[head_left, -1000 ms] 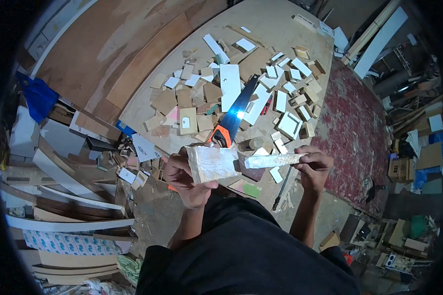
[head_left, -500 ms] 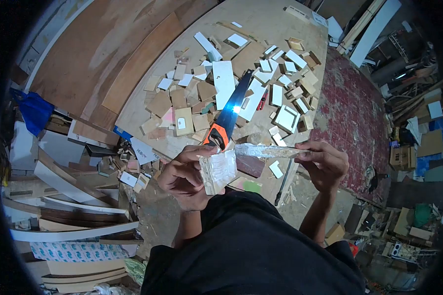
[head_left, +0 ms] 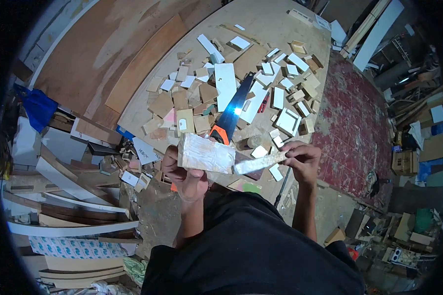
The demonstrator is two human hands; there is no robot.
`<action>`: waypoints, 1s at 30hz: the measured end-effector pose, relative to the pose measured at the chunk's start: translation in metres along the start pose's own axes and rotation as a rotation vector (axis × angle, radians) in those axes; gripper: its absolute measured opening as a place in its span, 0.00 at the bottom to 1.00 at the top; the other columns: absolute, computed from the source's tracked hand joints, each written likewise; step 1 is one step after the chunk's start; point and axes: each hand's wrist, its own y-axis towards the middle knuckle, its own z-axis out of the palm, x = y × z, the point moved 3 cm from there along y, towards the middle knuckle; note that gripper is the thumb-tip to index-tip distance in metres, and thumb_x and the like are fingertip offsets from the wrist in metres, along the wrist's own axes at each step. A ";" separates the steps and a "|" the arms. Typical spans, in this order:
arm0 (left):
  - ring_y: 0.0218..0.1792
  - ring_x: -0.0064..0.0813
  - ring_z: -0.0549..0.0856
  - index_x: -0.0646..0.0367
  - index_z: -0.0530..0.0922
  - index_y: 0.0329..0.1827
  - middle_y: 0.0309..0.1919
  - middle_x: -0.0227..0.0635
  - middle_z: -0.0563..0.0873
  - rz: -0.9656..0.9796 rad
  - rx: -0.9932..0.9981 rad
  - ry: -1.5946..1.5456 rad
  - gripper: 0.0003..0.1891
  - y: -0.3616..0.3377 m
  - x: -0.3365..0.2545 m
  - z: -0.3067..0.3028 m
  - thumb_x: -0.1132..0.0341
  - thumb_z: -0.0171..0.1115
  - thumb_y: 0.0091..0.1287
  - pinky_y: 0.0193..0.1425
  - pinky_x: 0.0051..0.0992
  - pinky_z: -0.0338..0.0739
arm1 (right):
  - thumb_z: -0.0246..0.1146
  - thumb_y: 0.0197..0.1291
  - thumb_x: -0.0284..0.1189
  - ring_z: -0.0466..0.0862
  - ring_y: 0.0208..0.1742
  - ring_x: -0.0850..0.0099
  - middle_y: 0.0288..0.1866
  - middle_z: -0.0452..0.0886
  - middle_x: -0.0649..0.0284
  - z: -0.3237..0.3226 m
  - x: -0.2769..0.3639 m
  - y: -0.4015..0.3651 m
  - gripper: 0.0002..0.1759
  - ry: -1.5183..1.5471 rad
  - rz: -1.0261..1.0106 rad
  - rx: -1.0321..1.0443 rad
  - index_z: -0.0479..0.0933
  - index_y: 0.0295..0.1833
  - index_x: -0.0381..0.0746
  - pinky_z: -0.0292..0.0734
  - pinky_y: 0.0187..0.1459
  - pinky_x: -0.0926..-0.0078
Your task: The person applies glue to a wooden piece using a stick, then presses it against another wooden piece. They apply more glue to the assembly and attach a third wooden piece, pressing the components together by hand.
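Note:
My left hand [head_left: 188,186] grips a wooden block [head_left: 206,153] from its left end and underside, tilted so that a broad face smeared with white glue points up. Between the thumb and fingers of my right hand [head_left: 303,161] is a thin flat wooden stick [head_left: 263,162], coated white toward its far end. That end is right at the block's right edge. Behind the block, a handsaw [head_left: 235,109] with an orange handle lies on the table, its handle partly hidden.
Many wood and white-faced offcuts [head_left: 225,83] lie across the worktable [head_left: 202,24]. A red tool [head_left: 264,103] rests among them. Curved boards [head_left: 74,228] are stacked at the left, a blue bag [head_left: 37,108] above them. Red flooring [head_left: 352,123] and piled scrap are at the right.
The block has turned so its glue-covered face shows wider and lies more level, shifted slightly up and left. My right hand has moved left and down, tilting the stick's coated end downward.

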 end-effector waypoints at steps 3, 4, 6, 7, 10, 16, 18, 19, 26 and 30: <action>0.56 0.44 0.77 0.63 0.70 0.58 0.54 0.46 0.76 -0.036 0.052 -0.048 0.34 0.000 0.002 0.000 0.54 0.72 0.54 0.61 0.48 0.73 | 0.69 0.43 0.11 0.84 0.42 0.60 0.41 0.82 0.45 0.000 -0.004 0.000 0.10 0.131 0.000 -0.061 0.80 0.35 0.29 0.86 0.40 0.66; 0.56 0.44 0.77 0.63 0.70 0.58 0.54 0.46 0.76 -0.039 0.056 -0.049 0.34 0.000 0.004 0.000 0.54 0.72 0.54 0.61 0.48 0.73 | 0.68 0.43 0.11 0.84 0.43 0.60 0.41 0.82 0.45 0.000 -0.005 -0.001 0.10 0.193 0.000 -0.101 0.80 0.34 0.29 0.87 0.40 0.66; 0.56 0.45 0.78 0.63 0.71 0.58 0.54 0.46 0.77 -0.098 0.045 -0.120 0.33 -0.002 0.010 0.000 0.53 0.71 0.55 0.61 0.48 0.72 | 0.68 0.43 0.11 0.84 0.42 0.61 0.41 0.82 0.45 0.000 -0.005 0.003 0.10 0.201 0.012 -0.124 0.80 0.35 0.28 0.86 0.40 0.67; 0.56 0.45 0.78 0.63 0.71 0.58 0.54 0.46 0.77 -0.101 0.050 -0.122 0.33 -0.003 0.011 0.001 0.53 0.71 0.55 0.61 0.48 0.72 | 0.68 0.43 0.11 0.84 0.42 0.61 0.41 0.82 0.45 0.002 -0.007 0.006 0.10 0.130 0.026 -0.089 0.80 0.35 0.28 0.86 0.40 0.68; 0.57 0.45 0.77 0.63 0.70 0.60 0.55 0.46 0.77 -0.129 0.028 -0.137 0.33 -0.003 0.014 0.001 0.53 0.70 0.56 0.62 0.47 0.72 | 0.68 0.43 0.10 0.84 0.41 0.62 0.41 0.82 0.45 0.001 -0.010 0.005 0.10 0.033 -0.014 0.003 0.80 0.34 0.29 0.85 0.38 0.70; 0.57 0.45 0.77 0.63 0.71 0.59 0.55 0.48 0.77 -0.111 -0.033 -0.149 0.31 -0.005 0.017 0.001 0.54 0.69 0.58 0.62 0.44 0.71 | 0.67 0.45 0.10 0.85 0.40 0.62 0.42 0.82 0.44 0.007 -0.014 -0.004 0.09 0.196 0.016 -0.173 0.80 0.34 0.30 0.85 0.38 0.69; 0.57 0.44 0.77 0.62 0.72 0.58 0.55 0.47 0.77 -0.042 -0.015 -0.157 0.30 -0.004 0.019 0.000 0.54 0.70 0.57 0.62 0.45 0.71 | 0.66 0.45 0.10 0.85 0.40 0.62 0.43 0.81 0.45 0.007 -0.018 -0.005 0.10 0.153 0.030 -0.186 0.80 0.35 0.30 0.85 0.39 0.69; 0.57 0.44 0.77 0.62 0.72 0.58 0.55 0.47 0.77 -0.039 -0.011 -0.158 0.30 -0.004 0.019 0.001 0.54 0.70 0.57 0.62 0.45 0.71 | 0.66 0.45 0.10 0.85 0.40 0.62 0.43 0.81 0.45 0.008 -0.022 -0.008 0.10 0.151 0.043 -0.164 0.80 0.35 0.30 0.85 0.39 0.69; 0.55 0.39 0.79 0.65 0.72 0.53 0.51 0.43 0.79 -0.070 -0.068 -0.166 0.25 -0.009 0.016 0.006 0.59 0.69 0.58 0.63 0.43 0.71 | 0.67 0.45 0.10 0.85 0.40 0.62 0.42 0.82 0.45 0.010 -0.024 -0.014 0.09 0.264 0.032 -0.150 0.81 0.34 0.30 0.86 0.40 0.68; 0.53 0.37 0.80 0.65 0.73 0.50 0.47 0.41 0.81 -0.268 -0.049 -0.323 0.18 -0.008 0.015 0.022 0.63 0.65 0.63 0.61 0.39 0.72 | 0.67 0.45 0.11 0.85 0.41 0.61 0.42 0.82 0.46 0.009 -0.019 -0.001 0.09 0.233 0.053 -0.202 0.81 0.34 0.30 0.86 0.41 0.66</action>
